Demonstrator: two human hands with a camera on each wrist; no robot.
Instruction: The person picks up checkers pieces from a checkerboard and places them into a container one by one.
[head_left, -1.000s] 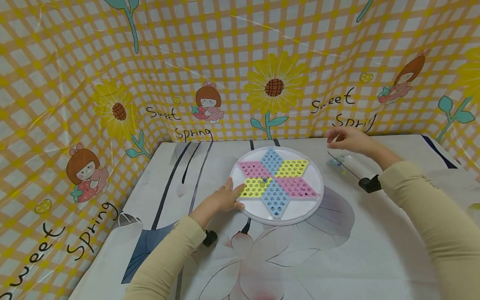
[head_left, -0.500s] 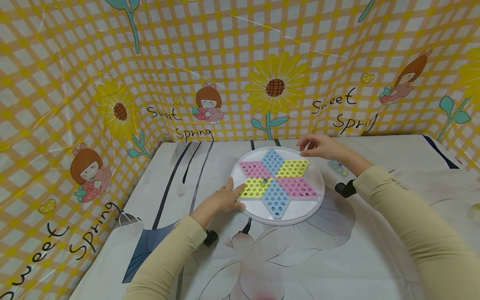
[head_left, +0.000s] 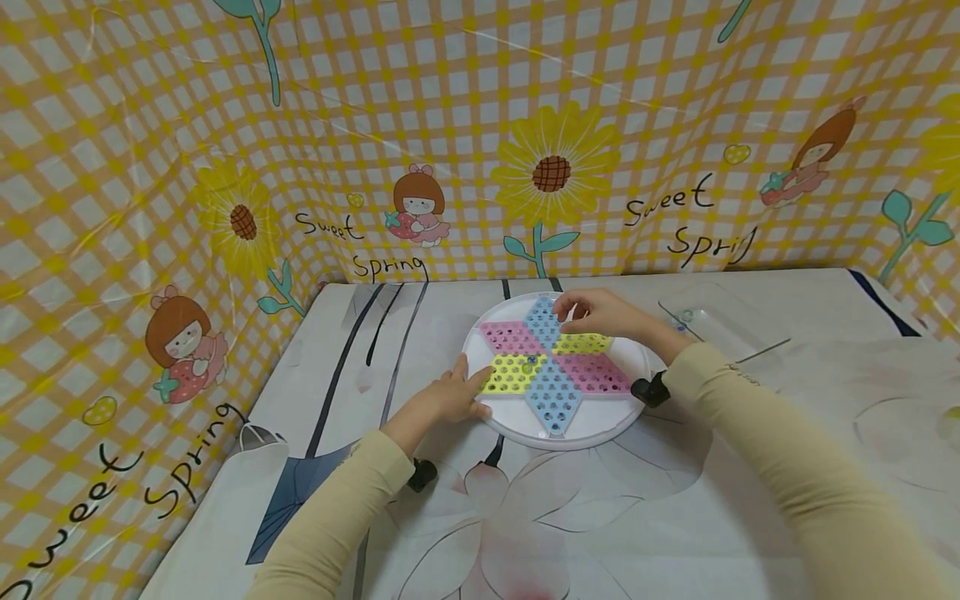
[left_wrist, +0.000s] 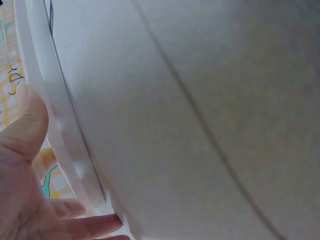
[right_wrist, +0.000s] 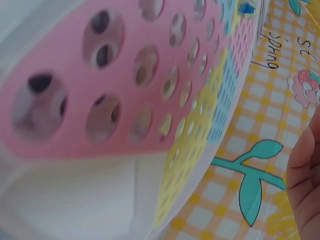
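Observation:
A round white Chinese checkers board (head_left: 495,417) with a pink, yellow and blue star of holes lies on the table. My left hand (head_left: 453,393) rests at its left rim, fingers spread and fairly straight; the left wrist view shows the thumb (left_wrist: 32,120) beside the rim. Over the far blue and yellow points hovers my right hand (head_left: 600,314), thumb and forefinger bent toward each other. I cannot tell whether anything sits between those fingertips. Near the star's centre are a blue marble (head_left: 532,360) and a yellowish marble (head_left: 527,367). The right wrist view catches only the edge of the right hand (right_wrist: 304,175).
A clear plastic tray (head_left: 723,312) with marbles in it stands right of the board, partly behind the right forearm. Black wrist mounts hang below the left wrist (head_left: 423,475) and right wrist (head_left: 649,389). A checked yellow cloth (head_left: 465,100) rises behind the table.
My right hand has moved left from above the clear tray, across the board's far right edge, to over the far part of the star. The left hand has stayed at the rim.

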